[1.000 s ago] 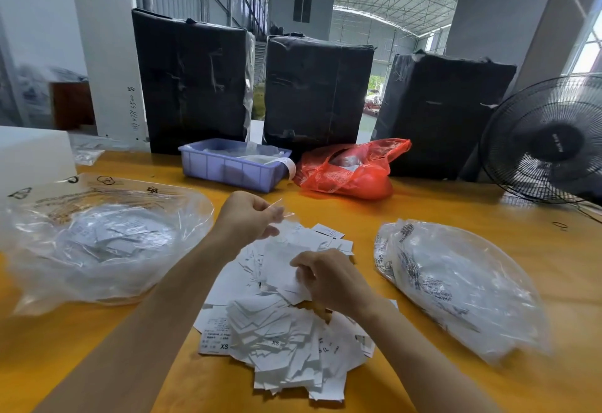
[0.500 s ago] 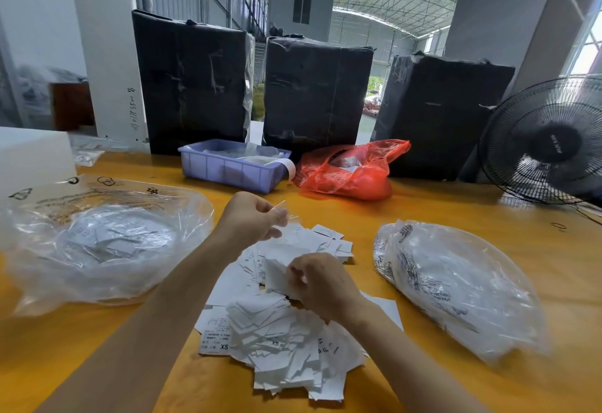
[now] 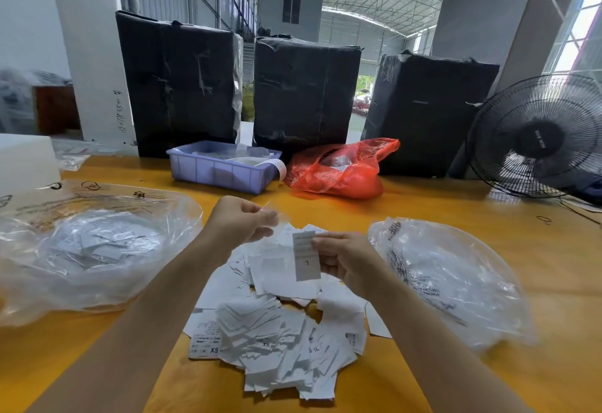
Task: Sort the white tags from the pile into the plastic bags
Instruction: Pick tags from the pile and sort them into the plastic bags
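Now right hand (image 3: pixel 350 262) fingers (image 3: pixel 322 244) pinch tag (image 3: pixel 306 255); left hand (image 3: pixel 241 222) seemingly pinches something blurred.

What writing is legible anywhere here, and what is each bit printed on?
"L": on the white tag pinched in the right hand; the small print above it is blurred.
"XS": on a white tag at the near left edge of the pile.
"XS": on another pile tag.
Printing on the two clear plastic bags, handwriting on the white pillar and the black fan's hub label: unreadable.

Right hand (image 3: pixel 347 262) pinches one upright tag (image 3: pixel 306 256) — marked "L" — above the pile (image 3: pixel 277 341). Left hand (image 3: pixel 241 220) is curled, thumb against fingertips.
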`<move>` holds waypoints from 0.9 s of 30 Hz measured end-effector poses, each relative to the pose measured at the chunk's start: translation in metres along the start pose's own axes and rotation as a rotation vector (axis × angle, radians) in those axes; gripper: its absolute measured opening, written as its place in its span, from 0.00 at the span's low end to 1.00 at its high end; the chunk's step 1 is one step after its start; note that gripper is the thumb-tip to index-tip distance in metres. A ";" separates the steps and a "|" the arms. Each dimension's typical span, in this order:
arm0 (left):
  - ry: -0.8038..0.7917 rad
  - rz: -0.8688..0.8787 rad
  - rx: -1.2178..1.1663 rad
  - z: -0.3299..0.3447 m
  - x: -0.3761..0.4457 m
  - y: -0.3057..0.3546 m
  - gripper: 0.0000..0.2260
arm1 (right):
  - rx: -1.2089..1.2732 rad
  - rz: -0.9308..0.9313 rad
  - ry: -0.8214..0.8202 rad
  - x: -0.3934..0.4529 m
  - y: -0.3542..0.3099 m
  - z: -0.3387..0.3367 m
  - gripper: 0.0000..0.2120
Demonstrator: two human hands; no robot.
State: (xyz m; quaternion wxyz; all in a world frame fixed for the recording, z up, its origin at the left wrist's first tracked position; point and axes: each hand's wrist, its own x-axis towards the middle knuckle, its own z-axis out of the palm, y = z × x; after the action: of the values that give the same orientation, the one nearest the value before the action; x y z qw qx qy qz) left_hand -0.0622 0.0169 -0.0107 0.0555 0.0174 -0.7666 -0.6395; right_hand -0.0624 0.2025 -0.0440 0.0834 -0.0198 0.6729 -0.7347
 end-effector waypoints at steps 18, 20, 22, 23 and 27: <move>-0.264 -0.094 0.003 0.010 -0.011 0.011 0.05 | -0.550 -0.564 0.122 -0.021 -0.039 0.003 0.04; -0.281 -0.083 0.018 0.011 -0.012 0.012 0.05 | -0.617 -0.587 0.134 -0.021 -0.040 0.004 0.06; -0.289 -0.078 0.026 0.011 -0.013 0.012 0.05 | -0.631 -0.577 0.145 -0.021 -0.039 0.003 0.06; -0.292 -0.076 0.030 0.011 -0.013 0.012 0.06 | -0.635 -0.560 0.151 -0.021 -0.039 0.002 0.05; -0.300 -0.068 0.035 0.011 -0.014 0.013 0.06 | -0.462 -0.448 0.162 -0.020 -0.039 -0.003 0.05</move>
State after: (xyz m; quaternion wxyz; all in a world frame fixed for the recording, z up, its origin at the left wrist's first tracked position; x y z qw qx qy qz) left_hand -0.0489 0.0310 -0.0006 -0.0819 -0.0513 -0.7762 -0.6230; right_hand -0.0465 0.2113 -0.0034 -0.1406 -0.1271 0.8052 -0.5619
